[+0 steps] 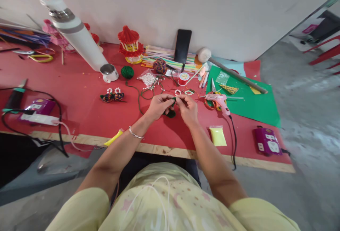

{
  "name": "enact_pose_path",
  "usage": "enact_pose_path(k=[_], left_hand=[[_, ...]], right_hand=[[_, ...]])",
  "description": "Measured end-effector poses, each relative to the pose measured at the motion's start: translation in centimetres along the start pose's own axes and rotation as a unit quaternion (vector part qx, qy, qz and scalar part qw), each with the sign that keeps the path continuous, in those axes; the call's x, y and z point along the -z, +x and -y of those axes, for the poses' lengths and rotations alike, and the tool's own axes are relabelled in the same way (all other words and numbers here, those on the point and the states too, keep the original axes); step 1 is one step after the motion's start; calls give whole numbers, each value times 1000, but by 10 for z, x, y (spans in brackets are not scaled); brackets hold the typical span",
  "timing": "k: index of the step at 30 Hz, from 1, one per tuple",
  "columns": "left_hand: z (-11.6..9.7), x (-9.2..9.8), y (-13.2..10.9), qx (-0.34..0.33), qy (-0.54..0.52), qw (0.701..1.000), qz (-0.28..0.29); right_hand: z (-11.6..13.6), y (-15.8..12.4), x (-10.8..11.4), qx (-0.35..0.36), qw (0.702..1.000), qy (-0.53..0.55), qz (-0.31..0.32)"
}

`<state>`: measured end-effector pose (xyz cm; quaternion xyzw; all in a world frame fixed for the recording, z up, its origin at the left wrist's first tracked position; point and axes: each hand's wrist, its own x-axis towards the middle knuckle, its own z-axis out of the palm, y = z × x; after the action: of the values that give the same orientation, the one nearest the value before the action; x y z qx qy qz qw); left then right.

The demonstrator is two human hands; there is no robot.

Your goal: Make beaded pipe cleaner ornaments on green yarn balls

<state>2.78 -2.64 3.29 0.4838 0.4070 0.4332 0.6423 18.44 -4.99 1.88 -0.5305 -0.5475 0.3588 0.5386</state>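
Over the front middle of the table my left hand [160, 107] and my right hand [188, 110] meet, fingers pinched. Between them is a dark green yarn piece [170, 113], partly hidden by the fingers. A green strand [138, 98] lies on the table to the left, leading from a green yarn ball [127, 71]. Just beyond my hands lie a ring of white beads [177, 92], a small pale green and white loop [189, 92] and a red-and-white thread spool [183, 79]. To the left sits a dark multicoloured yarn piece [113, 97] with two white bead loops.
A pink glue gun [219, 100] rests on scissors at right, near a green sheet [255, 103]. Behind are white beads [148, 79], a multicoloured yarn ball [159, 66], a phone [182, 46] and a tall white flask [79, 34]. Purple power sockets [268, 141] sit at the right edge.
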Motion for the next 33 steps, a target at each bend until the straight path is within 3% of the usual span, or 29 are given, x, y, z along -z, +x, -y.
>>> enact_pose_path(k=[10,17,33], left_hand=[[4,0,1,-8,-3,1000,11],[1,-1,1,-18,15,998,-50],[4,-2,3,-79,98,990,-67]], right_hand=[[-1,-1,0,-1,1000,6,-16],[5,-4,-5,80,994,-3,-74],[5,-6,-3,136,986,-73,-60]])
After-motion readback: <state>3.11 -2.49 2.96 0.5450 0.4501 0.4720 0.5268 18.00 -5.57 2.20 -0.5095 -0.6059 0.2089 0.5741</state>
